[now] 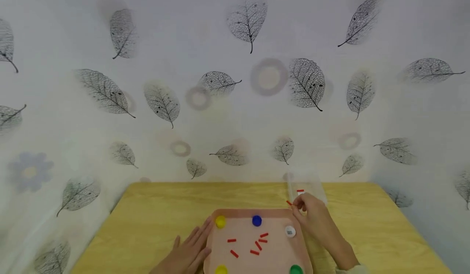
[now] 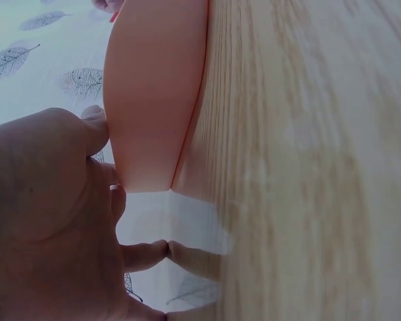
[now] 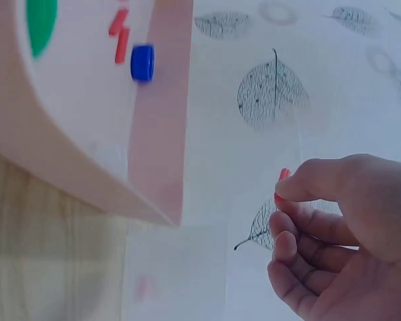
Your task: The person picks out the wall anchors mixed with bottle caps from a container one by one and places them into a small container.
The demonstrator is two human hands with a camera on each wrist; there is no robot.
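Between thumb and forefinger, my right hand (image 1: 310,213) pinches a short red stick (image 3: 283,183) above the far right corner of a pink tray (image 1: 249,213). My left hand (image 1: 191,247) lies along the tray's left side with its fingers extended, touching the wall in the left wrist view. Several red sticks (image 1: 258,246) are scattered on the tray floor. Round the tray's edge sit a blue cap (image 1: 257,221), a white cap (image 1: 290,231), a green cap (image 1: 296,270) and two yellow caps, one at the far left corner (image 1: 220,222).
A clear plastic box (image 1: 317,187) stands behind the tray at the right, partly covered by my right hand, with a red stick (image 1: 300,191) in it. The wooden table (image 1: 165,200) reaches back to a leaf-patterned wall (image 1: 235,123).
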